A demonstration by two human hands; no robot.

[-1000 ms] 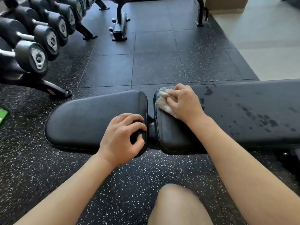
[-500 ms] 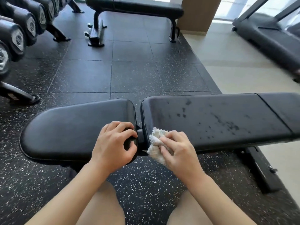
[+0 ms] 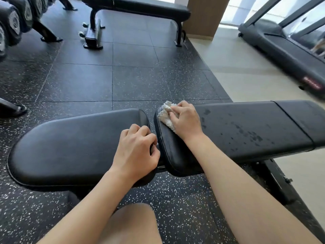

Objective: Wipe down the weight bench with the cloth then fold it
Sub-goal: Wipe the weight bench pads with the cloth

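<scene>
1. White terry cloth [image 3: 166,115] sits bunched under the right hand [image 3: 187,120], fingers curled on it at the back pad's [image 3: 246,131] ten-o'clock corner, scrubbing.
2. Left hand [image 3: 139,148] curls over the seat pad's [image 3: 70,145] three-o'clock edge, likely for bracing.

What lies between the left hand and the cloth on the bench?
Head view: between the left hand and the cloth lies the gap between the bench pads, then a bare strip of the back pad.

we see a second bench [image 3: 140,7] standing at the far side on black speckled floor tiles [image 3: 77,81]. dumbbells [image 3: 12,23] sit racked at far left, and a treadmill [image 3: 288,48] stands on pale flooring [image 3: 246,76] at right.
</scene>
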